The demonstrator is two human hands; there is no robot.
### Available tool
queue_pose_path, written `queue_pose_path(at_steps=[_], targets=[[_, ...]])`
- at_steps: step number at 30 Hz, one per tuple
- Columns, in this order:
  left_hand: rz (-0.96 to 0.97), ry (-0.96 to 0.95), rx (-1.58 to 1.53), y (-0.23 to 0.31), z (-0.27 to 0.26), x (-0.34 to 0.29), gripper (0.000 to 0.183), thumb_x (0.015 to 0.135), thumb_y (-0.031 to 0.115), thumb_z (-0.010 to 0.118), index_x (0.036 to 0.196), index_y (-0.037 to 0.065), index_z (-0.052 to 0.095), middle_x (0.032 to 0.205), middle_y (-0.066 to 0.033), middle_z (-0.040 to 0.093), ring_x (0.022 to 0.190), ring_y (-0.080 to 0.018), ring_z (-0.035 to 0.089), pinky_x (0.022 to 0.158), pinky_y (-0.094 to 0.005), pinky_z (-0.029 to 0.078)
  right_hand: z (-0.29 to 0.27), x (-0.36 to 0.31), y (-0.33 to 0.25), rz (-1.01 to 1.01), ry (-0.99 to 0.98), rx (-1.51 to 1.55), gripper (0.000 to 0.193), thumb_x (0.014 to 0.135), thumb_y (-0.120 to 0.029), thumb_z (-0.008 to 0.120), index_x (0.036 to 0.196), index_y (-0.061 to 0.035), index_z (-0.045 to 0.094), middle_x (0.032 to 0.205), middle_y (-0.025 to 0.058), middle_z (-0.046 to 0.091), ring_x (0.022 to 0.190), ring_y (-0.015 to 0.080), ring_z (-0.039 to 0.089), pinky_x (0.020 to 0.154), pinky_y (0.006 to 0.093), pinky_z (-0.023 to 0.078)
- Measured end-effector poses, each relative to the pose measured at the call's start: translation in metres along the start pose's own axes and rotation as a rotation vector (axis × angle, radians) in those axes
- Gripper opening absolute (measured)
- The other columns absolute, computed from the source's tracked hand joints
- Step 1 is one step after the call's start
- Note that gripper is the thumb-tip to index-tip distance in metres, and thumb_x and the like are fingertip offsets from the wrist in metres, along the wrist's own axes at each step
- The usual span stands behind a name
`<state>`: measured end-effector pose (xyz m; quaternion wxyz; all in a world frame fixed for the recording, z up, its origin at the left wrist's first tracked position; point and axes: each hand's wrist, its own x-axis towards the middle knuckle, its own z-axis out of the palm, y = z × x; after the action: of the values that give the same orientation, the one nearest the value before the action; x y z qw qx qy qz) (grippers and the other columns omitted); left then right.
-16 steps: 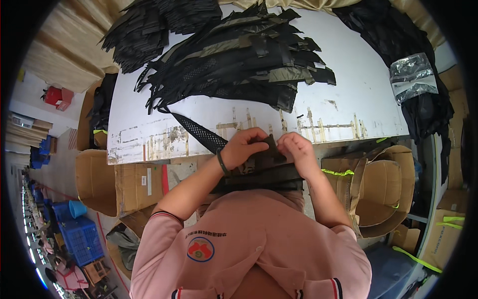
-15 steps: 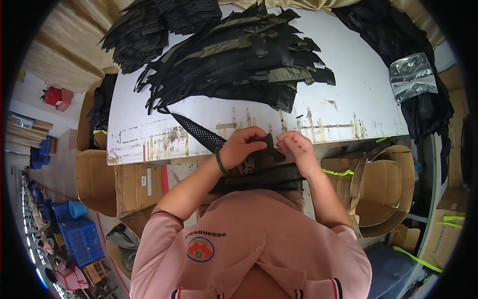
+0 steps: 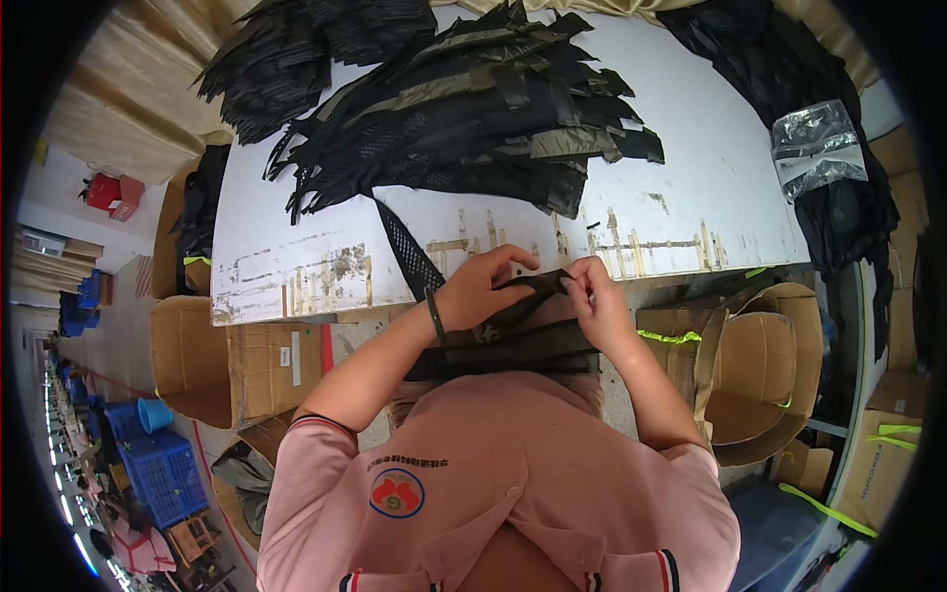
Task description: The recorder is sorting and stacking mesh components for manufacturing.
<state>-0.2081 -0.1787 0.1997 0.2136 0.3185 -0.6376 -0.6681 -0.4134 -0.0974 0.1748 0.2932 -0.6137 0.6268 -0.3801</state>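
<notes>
A piece of dark mesh fabric (image 3: pixel 533 314) hangs between my hands at the table's front edge and spreads over my lap. My left hand (image 3: pixel 475 288) grips it on the left, thumb and fingers curled round its upper part. At its upper right corner my right hand (image 3: pixel 596 298) pinches the fabric between thumb and fingertips. A black mesh strip (image 3: pixel 402 243) runs from the table's pile down to beside my left wrist; where it ends behind the hand is hidden. Beyond my hands lies a spread pile of black and olive mesh pieces (image 3: pixel 464 128).
Stacked black pieces (image 3: pixel 271 84) lie at the far left of the white table (image 3: pixel 691 197). Black fabric with a clear plastic bag (image 3: pixel 819 148) drapes over the right edge. Cardboard boxes stand below, one left (image 3: pixel 247 365) and one right (image 3: pixel 755 365). Blue crates (image 3: pixel 163 479) are farther left.
My right hand has moved slightly left and now pinches the fabric's corner. The fabric's top edge is stretched between both hands. The mesh strip has shifted right and hangs more steeply.
</notes>
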Motion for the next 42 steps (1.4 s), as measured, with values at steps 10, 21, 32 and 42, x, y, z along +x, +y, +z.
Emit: queue_pose_path(at_steps=[10, 21, 32, 42], targets=[[-0.287, -0.073, -0.031, -0.005, -0.01, 0.004, 0.024, 0.09, 0.02, 0.061, 0.098, -0.002, 0.066, 0.081, 0.0006, 0.064, 0.07, -0.0043, 0.052, 0.061, -0.0214, 0.044, -0.001, 0.004, -0.022, -0.078, -0.045, 0.188, 0.01, 0.085, -0.005, 0.065, 0.091, -0.0033, 0.058, 0.07, -0.003, 0.051, 0.066, 0.0042, 0.044, 0.057, 0.0199, 0.038], [-0.384, -0.089, -0.208, 0.009, -0.018, -0.002, 0.025, 0.09, 0.02, 0.061, 0.101, -0.002, 0.066, 0.085, -0.0011, 0.066, 0.071, -0.0048, 0.056, 0.063, -0.0206, 0.047, -0.016, 0.033, 0.034, 0.179, 0.36, 0.449, 0.009, 0.089, -0.009, 0.058, 0.097, -0.0051, 0.06, 0.071, -0.0001, 0.057, 0.064, 0.0076, 0.052, 0.059, 0.0234, 0.044], [-0.002, -0.314, 0.685, -0.023, -0.048, -0.037, 0.033, 0.079, 0.028, 0.071, 0.095, -0.001, 0.065, 0.078, -0.0124, 0.066, 0.073, -0.023, 0.064, 0.067, -0.0323, 0.049, -0.037, 0.006, 0.001, 0.143, 0.072, 0.62, 0.008, 0.088, -0.008, 0.062, 0.084, -0.007, 0.055, 0.073, -0.0067, 0.051, 0.067, 0.0021, 0.042, 0.059, 0.0196, 0.036], [-0.477, -0.699, 1.114, -0.079, -0.08, -0.096, 0.039, 0.079, 0.042, 0.067, 0.079, 0.004, 0.067, 0.07, -0.0177, 0.063, 0.072, -0.0356, 0.062, 0.066, -0.0422, 0.048, -0.037, -0.003, 0.063, 0.264, -0.099, -0.158, 0.026, 0.081, -0.023, 0.069, 0.085, -0.0014, 0.056, 0.073, 0.0152, 0.058, 0.073, 0.0342, 0.059, 0.067, 0.0391, 0.047]])
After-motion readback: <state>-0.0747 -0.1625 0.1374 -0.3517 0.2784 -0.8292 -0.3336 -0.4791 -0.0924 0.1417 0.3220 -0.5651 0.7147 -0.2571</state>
